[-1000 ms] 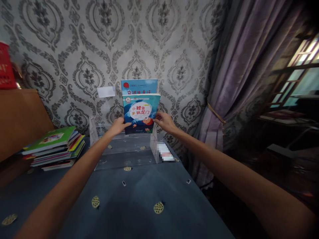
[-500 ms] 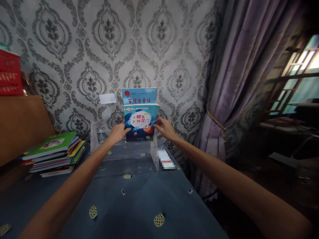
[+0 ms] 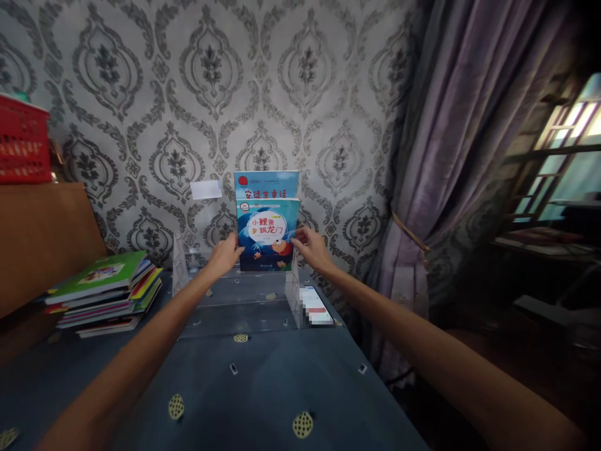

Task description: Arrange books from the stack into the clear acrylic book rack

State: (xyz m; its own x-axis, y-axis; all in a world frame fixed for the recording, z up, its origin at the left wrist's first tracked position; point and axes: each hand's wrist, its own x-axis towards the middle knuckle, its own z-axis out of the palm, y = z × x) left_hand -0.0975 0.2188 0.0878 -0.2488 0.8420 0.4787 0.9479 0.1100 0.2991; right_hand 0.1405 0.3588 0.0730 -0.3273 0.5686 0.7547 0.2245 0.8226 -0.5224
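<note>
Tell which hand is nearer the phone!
Right. The right hand grips the right edge of the front book, just above the phone in view; the left hand is farther, at the left edge.

A table covered with a dark blue cloth carries everything here, its right edge slanting from one o'clock toward five. Twelve points at the wall side. The cloth has yellow dotted prints, one at seven o'clock, another at five, and small pale rectangles between. At twelve sits a clear stepped stand, and the cloth's pattern shows through its tiers. At one, just beside the stand's right panel, a phone lies flat, screen up and partly blurred. At ten rests an uneven stack of books, a green one on top.
</note>
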